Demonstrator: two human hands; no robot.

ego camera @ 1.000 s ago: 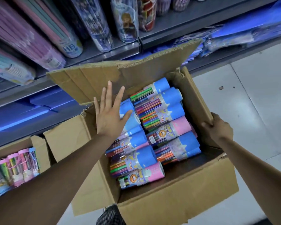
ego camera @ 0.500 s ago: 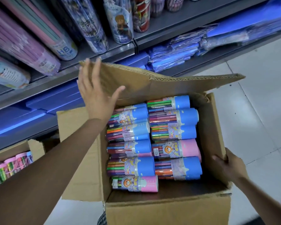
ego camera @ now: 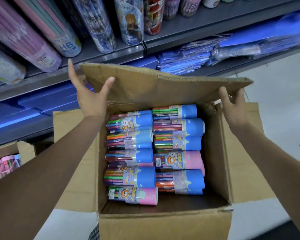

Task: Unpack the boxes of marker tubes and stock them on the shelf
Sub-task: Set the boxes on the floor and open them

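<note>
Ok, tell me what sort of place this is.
Most likely a stationery shop aisle: metal retail shelves stocked with packaged pencil tubes, and an opened cardboard box of marker tubes awaiting stocking.

Both hands are gripping the far flap of an open box: the left hand at its left end, the right hand at its right end. Marker tubes are lying in rows below the hands. A shelf of tubes is standing beyond them.
</note>
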